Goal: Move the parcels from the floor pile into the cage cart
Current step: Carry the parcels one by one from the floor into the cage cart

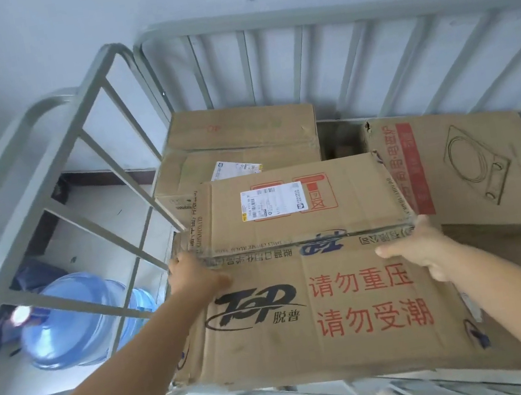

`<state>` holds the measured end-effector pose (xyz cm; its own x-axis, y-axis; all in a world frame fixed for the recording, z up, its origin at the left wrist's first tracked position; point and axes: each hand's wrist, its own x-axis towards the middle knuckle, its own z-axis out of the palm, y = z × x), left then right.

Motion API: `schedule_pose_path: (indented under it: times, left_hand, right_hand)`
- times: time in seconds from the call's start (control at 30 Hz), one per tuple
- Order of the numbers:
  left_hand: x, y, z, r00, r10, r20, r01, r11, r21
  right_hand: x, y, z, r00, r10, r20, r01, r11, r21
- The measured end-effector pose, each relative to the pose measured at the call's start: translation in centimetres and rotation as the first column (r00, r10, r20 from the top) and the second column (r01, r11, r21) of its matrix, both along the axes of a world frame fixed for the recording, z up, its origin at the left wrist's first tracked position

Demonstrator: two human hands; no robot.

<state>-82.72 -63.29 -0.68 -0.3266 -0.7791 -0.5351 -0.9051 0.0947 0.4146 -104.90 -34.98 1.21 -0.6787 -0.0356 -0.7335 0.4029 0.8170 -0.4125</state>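
Cardboard parcel (302, 207) lying crosswise inside the cage cart (115, 94), resting atop a larger box (325, 318); being clasped at both near corners by left grip (196, 274) and right grip (421, 249), equally near.

A grey metal cage cart (115, 94) with barred sides stands against the wall, several cardboard parcels already inside it. The big box (324, 311) nearest the open side carries a black logo and red lettering; it lies flat with its near edge over the cart's front rail. On top of it lies a flatter box (298, 204), a white shipping label on its upper face, its near edge at the big box's middle. Behind these, a stack of two plain boxes (239, 142) stands at the back left corner. To the right lies a box with a line drawing (467, 171), slightly tilted.
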Motion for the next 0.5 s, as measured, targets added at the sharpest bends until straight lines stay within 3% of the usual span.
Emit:
schedule_pose_path:
  times: [0.2,0.5]
  left_hand:
    - [4.4,-6.1,-1.4,1.000,0.002,-0.030,-0.005,0.997,-0.074]
    - [7.7,-11.3,-4.8,1.000,-0.005,0.015,0.007,0.996,-0.087]
  right_hand:
    - [6.1,-6.1,-5.5,0.997,-0.055,-0.060,0.051,0.996,-0.073]
    - [10.4,-12.4,-10.4,0.991,0.030,-0.129,-0.037,0.998,-0.049]
